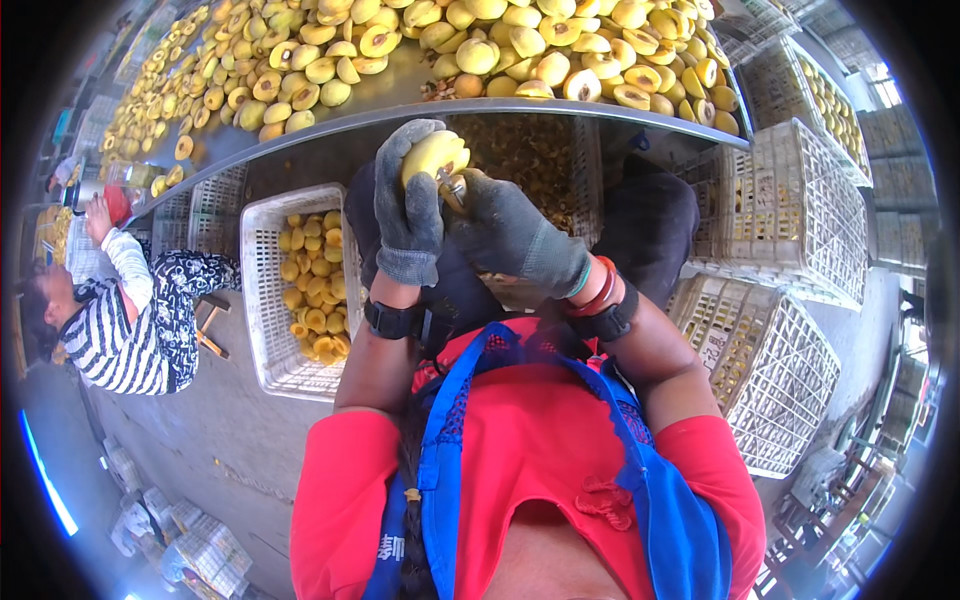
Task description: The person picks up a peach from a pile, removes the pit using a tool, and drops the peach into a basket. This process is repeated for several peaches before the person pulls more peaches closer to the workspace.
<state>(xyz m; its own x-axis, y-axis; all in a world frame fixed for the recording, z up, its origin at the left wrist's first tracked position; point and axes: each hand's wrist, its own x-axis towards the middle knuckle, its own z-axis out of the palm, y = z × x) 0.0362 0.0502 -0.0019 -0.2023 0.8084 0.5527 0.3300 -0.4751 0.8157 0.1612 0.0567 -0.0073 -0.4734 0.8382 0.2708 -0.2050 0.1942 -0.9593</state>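
My left hand (408, 205), in a dark grey work glove, is closed around a yellow peach (432, 156) just below the table's near edge. Against the fruit's lower side is a small metal tool (453, 188), gripped by my right hand (510, 228) in a matching glove. The tool's working end is partly hidden between the fingers and the fruit, so its exact kind is unclear. Both hands meet above my lap.
Halved and whole peaches (590, 50) heap on the metal table (370, 100). A white crate (268, 368) of peaches stands at my left, with stacked crates (790, 215) at my right. Scraps (525, 160) lie below the table. Another person (130, 330) sits at far left.
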